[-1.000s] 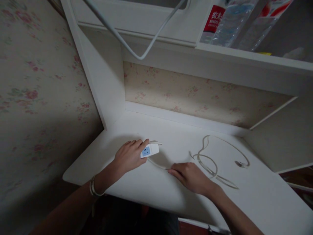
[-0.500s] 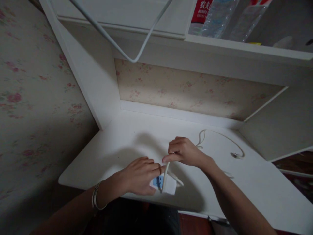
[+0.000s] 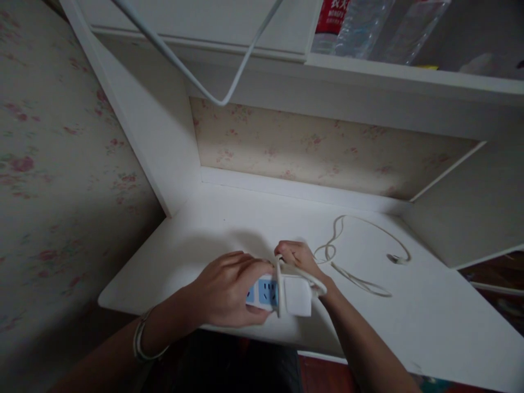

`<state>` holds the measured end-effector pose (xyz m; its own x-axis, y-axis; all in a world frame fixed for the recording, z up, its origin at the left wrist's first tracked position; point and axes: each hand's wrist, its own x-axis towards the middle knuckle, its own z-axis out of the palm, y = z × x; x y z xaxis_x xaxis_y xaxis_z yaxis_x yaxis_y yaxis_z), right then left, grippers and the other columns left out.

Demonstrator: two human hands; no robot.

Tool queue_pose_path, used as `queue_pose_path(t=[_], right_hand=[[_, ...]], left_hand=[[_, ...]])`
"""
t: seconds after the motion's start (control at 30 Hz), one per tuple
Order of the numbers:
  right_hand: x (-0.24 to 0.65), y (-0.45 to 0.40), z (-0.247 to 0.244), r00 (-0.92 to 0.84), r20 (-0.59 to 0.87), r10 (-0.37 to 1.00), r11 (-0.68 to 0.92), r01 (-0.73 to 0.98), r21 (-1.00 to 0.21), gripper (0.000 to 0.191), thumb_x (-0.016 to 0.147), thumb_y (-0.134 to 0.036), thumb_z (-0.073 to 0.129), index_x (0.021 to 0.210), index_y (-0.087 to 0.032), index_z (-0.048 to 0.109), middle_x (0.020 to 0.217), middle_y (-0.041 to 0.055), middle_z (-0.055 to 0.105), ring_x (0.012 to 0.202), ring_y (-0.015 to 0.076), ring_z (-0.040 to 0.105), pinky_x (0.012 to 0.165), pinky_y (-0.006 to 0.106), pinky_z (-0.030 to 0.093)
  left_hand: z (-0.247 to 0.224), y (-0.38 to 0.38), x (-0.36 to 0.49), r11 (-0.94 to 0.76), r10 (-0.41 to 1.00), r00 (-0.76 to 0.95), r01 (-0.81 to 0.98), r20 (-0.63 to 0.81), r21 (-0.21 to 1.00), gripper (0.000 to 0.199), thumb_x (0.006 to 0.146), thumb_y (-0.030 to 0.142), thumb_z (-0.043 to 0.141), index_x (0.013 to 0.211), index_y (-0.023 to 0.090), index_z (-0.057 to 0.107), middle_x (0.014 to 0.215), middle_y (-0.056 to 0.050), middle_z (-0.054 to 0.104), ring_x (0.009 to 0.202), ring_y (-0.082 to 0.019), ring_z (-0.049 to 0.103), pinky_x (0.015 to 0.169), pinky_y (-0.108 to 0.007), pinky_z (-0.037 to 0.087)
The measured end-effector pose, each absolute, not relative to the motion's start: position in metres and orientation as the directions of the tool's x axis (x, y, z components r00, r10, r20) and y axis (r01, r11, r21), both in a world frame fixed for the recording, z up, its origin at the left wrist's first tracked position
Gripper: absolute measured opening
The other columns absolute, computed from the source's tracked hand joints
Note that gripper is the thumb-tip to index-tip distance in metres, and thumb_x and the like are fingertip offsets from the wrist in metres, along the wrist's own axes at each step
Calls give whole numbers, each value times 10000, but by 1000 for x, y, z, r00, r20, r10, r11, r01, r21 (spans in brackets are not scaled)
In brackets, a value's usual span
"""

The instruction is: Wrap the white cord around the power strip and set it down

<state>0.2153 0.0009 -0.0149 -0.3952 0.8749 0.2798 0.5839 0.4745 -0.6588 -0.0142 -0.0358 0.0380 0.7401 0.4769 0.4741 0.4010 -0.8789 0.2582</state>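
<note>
My left hand point(image 3: 233, 289) is wrapped round a white power strip point(image 3: 298, 297) with blue socket faces, covering its left part. A loop of the strip's cream cord point(image 3: 280, 295) runs across its front, near the right end. Behind the strip, my right hand point(image 3: 297, 256) has its fingers closed on this cord; its fingertips are partly hidden. More cord bulges round the strip's right end, over the right wrist. The rest of the cord point(image 3: 356, 281) lies loosely on the desk to the right, with its plug point(image 3: 393, 258) at the far end.
The white desk point(image 3: 229, 210) has a raised back edge and side panels. Overhead, a shelf point(image 3: 409, 73) holds clear plastic bottles point(image 3: 362, 27) and a red-labelled one point(image 3: 331, 19). A pale cable point(image 3: 221, 102) hangs in a V close to the camera.
The power strip has been raised and turned so its sockets face me more. My right hand has moved from above the strip to behind it, drawing the cord round it.
</note>
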Motion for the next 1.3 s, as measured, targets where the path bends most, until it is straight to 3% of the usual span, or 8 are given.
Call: queue_pose_path(t=[0.1, 0.3, 0.47, 0.7, 0.87, 1.0, 1.13, 1.3], right_hand=[[210, -11, -31, -451, 127, 884, 435, 692, -577, 443, 988, -427, 283, 806, -164, 590, 672, 59, 628, 634, 172, 595, 606, 263, 417], [204, -44, -37, -434, -139, 890, 410, 896, -169, 280, 991, -356, 348, 1000, -171, 558, 803, 75, 699, 703, 212, 672, 571, 257, 363], [211, -59, -6, -494, 4, 869, 494, 869, -33, 309, 1002, -360, 339, 867, -186, 555, 792, 39, 675, 651, 172, 637, 533, 275, 268], [211, -61, 24, -633, 163, 757, 640, 769, 14, 343, 1002, -350, 353, 789, -186, 566, 707, 16, 620, 590, 135, 549, 552, 294, 227], [228, -36, 40, -658, 257, 708, 695, 713, -91, 367, 955, -461, 456, 794, -178, 625, 707, 21, 618, 648, 129, 542, 607, 262, 283], [238, -11, 45, -687, 224, 691, 710, 587, -389, 421, 809, -582, 612, 710, -173, 635, 640, -13, 582, 610, 103, 503, 583, 233, 292], [238, 5, 38, -627, 71, 776, 465, 493, -735, 521, 735, -628, 650, 556, -151, 542, 523, -55, 423, 509, 73, 358, 481, 210, 239], [229, 12, 14, -523, 40, 851, 278, 385, -880, 586, 850, -650, 456, 539, -154, 486, 517, -50, 349, 509, 78, 307, 491, 217, 243]], left_hand=[[34, -23, -12, -789, 610, 621, 531, 492, 308, 472, 716, 323, 639, 1148, 204, 492, 1029, -62, 674, 917, -228, 642, 834, -360, 498], [23, 9, -9, -520, 844, 402, 772, 354, 365, 344, 793, 304, 593, 1114, 208, 517, 1027, -73, 648, 949, -233, 627, 806, -335, 478], [5, 19, -5, -489, 872, 439, 790, 217, 369, 300, 731, 247, 624, 1013, 202, 530, 987, -65, 619, 891, -228, 616, 747, -314, 474], [-6, 8, 11, -595, 803, 548, 724, 233, 348, 305, 739, 207, 607, 1032, 198, 521, 1032, -70, 594, 969, -230, 584, 837, -329, 460], [-1, -8, 14, -696, 715, 676, 667, 178, 266, 316, 736, 251, 625, 1033, 209, 525, 1024, -55, 611, 951, -238, 592, 848, -353, 465], [6, -24, 14, -799, 597, 787, 563, 156, 213, 360, 727, 307, 631, 1057, 194, 544, 1004, -60, 640, 914, -246, 619, 839, -373, 483], [19, -39, 13, -862, 493, 852, 450, 178, 232, 404, 732, 385, 638, 1072, 182, 558, 971, -57, 661, 881, -234, 639, 810, -358, 501], [38, -54, 8, -866, 461, 835, 350, 301, 356, 428, 717, 379, 657, 1088, 199, 538, 1046, -33, 657, 933, -207, 633, 850, -329, 501]])
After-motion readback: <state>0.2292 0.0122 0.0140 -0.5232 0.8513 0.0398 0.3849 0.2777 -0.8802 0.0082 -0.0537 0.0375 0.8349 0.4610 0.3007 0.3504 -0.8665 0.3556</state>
